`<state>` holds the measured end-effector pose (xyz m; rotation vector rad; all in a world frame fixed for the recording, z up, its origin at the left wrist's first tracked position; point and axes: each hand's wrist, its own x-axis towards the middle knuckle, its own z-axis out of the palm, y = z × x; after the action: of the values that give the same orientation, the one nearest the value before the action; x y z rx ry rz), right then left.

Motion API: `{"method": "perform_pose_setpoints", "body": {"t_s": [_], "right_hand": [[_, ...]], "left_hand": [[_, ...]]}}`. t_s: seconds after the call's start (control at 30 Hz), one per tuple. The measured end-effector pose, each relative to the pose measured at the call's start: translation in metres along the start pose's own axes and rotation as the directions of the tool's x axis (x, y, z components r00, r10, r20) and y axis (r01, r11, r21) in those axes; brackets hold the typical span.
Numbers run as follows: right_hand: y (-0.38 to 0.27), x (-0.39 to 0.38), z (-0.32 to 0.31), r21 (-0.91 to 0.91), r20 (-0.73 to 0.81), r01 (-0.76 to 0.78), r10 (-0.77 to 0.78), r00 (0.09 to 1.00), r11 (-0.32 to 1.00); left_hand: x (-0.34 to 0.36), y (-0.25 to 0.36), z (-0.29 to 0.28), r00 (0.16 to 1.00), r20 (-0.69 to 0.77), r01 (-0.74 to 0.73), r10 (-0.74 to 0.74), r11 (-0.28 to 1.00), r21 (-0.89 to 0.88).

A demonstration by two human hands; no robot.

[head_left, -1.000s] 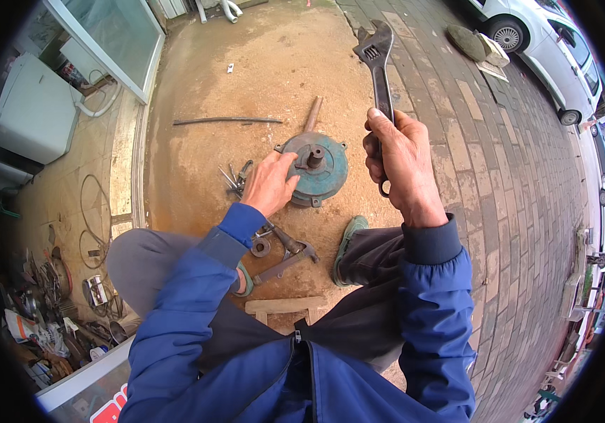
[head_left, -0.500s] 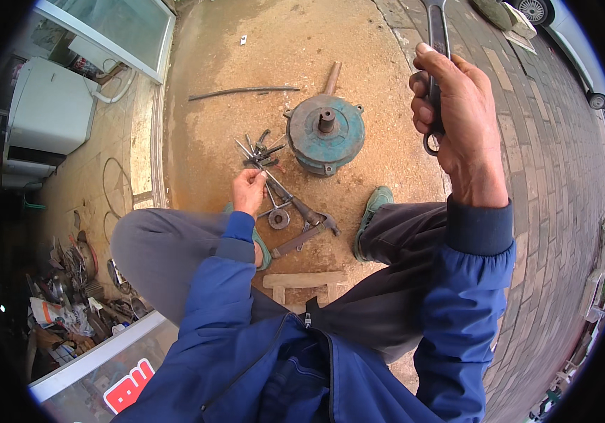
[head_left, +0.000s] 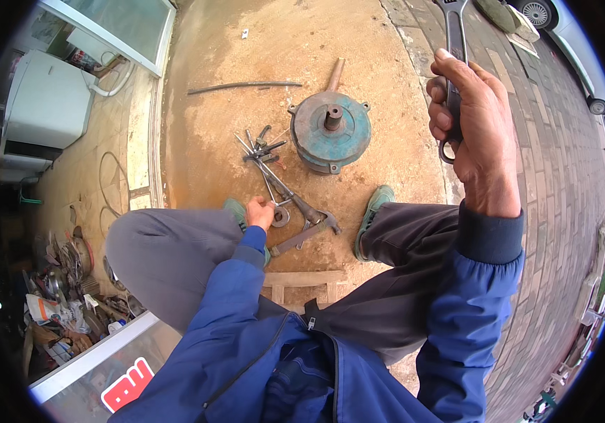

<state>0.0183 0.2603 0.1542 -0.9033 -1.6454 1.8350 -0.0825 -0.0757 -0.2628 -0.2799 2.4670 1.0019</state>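
My right hand is raised at the upper right, its fingers wrapped round the handle of a dark adjustable wrench; the jaw end runs up to the picture's top edge. My left hand is low between my knees with its fingers curled closed, beside a round metal ring and some thin rods. What its fingers hold, if anything, is hidden. A hammer with a wooden handle lies right of the ring. Beyond it is a cluster of metal tools. A teal, rusty motor-like housing stands with its shaft up.
A dark rod lies on the ground at the far left of the housing. A low wooden stool is beneath me. Scrap and tools are heaped at the left by a glass door. Brick paving and a parked car are at the right.
My left hand has drawn back toward me, from the rods to beside the ring. My right hand, with the wrench, has shifted slightly right and the view has moved a little.
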Motion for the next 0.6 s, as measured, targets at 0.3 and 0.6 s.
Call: {"method": "perform_pose_setpoints", "body": {"t_s": [0.3, 0.6], "right_hand": [[0.000, 0.008, 0.003, 0.046, 0.018, 0.003, -0.004, 1.000, 0.999], [-0.002, 0.011, -0.006, 0.093, 0.038, -0.015, 0.012, 0.999, 0.996]], "left_hand": [[-0.056, 0.237, -0.068, 0.770, 0.024, -0.584, 0.637, 0.720, -0.374], [-0.084, 0.308, -0.030, 0.464, 0.243, -0.882, 0.852, 0.469, 0.038]]}}
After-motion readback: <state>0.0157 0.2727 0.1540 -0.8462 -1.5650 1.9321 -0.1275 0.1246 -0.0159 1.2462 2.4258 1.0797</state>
